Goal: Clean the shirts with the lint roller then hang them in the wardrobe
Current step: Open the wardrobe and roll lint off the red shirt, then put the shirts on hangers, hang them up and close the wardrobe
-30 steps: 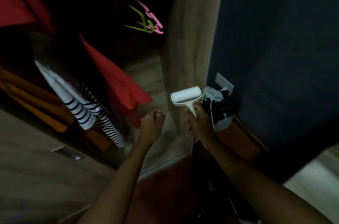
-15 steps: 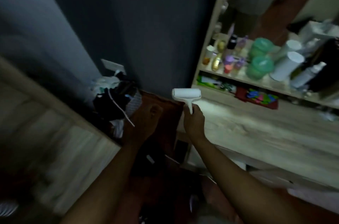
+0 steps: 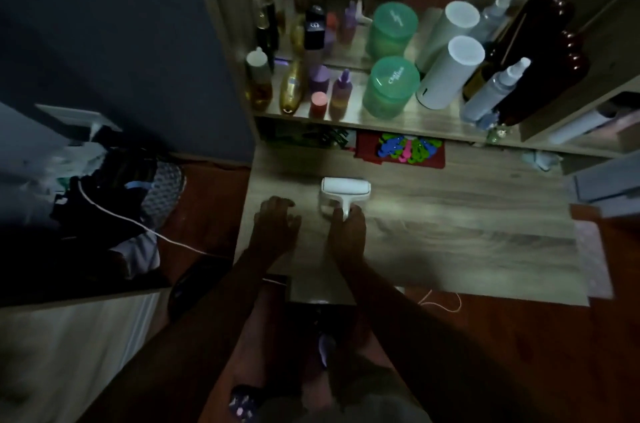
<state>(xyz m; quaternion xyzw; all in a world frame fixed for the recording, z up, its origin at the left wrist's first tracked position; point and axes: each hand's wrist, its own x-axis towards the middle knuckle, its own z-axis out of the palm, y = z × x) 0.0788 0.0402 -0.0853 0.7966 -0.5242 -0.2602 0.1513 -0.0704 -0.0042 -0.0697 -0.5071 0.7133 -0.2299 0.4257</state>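
Lint roller: the white lint roller (image 3: pixel 345 188) lies with its head flat on the wooden worktop (image 3: pixel 450 232), handle pointing back at the person.
Right hand: the right hand (image 3: pixel 347 225) sits just behind the roller head, fingers curled round the short handle.
Left hand: the left hand (image 3: pixel 275 223) is just left of the lint roller and apart from it, palm down over the worktop, fingers loosely bent and holding nothing; I cannot tell whether it touches the wood.
Red tray: a red tray of coloured clips (image 3: pixel 401 152) lies beyond the lint roller and slightly right, under the shelf (image 3: pixel 415 123).
Shelf items: further beyond the lint roller stand a green jar (image 3: pixel 390 85), a white cylinder (image 3: pixel 450 71), a spray bottle (image 3: pixel 495 90) and a row of small bottles (image 3: pixel 294 83).
Clothes heap: a dark heap of clothes (image 3: pixel 104 201) lies well left of the lint roller, off the worktop, with a white cord (image 3: pixel 138 222) running across it.
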